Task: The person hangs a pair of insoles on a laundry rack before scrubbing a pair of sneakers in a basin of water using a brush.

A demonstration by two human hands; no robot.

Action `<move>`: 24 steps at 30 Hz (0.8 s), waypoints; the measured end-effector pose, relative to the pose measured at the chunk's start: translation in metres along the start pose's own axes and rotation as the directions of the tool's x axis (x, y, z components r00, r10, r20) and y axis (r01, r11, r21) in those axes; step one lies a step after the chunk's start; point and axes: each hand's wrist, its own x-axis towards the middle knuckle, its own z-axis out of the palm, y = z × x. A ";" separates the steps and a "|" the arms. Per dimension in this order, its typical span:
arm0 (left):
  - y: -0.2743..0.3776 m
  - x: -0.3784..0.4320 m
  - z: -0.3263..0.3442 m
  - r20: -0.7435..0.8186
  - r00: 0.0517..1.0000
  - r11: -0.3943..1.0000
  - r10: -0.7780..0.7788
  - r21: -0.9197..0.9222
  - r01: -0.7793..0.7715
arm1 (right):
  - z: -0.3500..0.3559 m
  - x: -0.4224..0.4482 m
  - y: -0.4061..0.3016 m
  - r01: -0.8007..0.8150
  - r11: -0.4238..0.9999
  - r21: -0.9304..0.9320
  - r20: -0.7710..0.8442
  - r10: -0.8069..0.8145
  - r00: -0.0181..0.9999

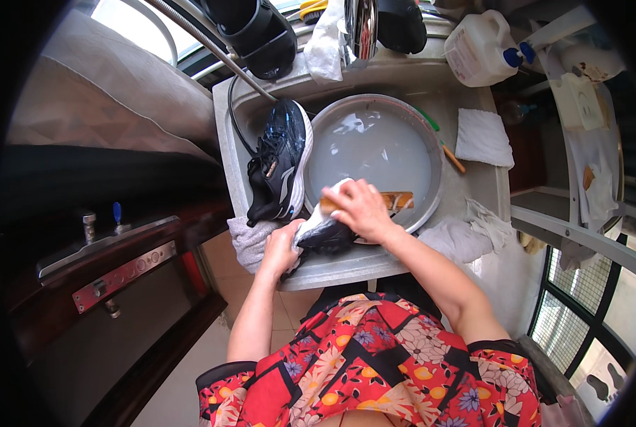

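Observation:
My left hand grips a black sneaker with a white sole, tilted over the front rim of a round metal basin. A wooden-handled brush is in my right hand, laid along the sneaker's sole; that hand looks slightly blurred. Its bristles are hidden from me. Cloudy water fills part of the basin. To the left of it, a second black sneaker with a white sole lies in the stone sink, wet at the toe.
A brush with a green and orange handle lies right of the basin, near a folded white cloth. Grey cloths drape the sink's front. A white plastic jug and a chrome faucet stand behind; a gas stove is left.

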 end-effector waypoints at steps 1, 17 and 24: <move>0.000 0.000 0.000 0.023 0.999 1.000 -0.024 -0.004 0.024 | 0.000 0.001 0.000 0.104 0.995 -0.008 -0.040 -0.104 0.994; 0.000 0.002 0.002 0.037 0.999 0.998 0.027 -0.056 -0.025 | 0.002 -0.003 0.016 0.115 0.990 0.086 -0.102 -0.106 0.989; -0.002 0.004 0.001 0.055 0.998 0.994 -0.013 -0.104 0.019 | 0.002 0.000 0.021 0.175 0.983 0.062 -0.202 -0.160 0.966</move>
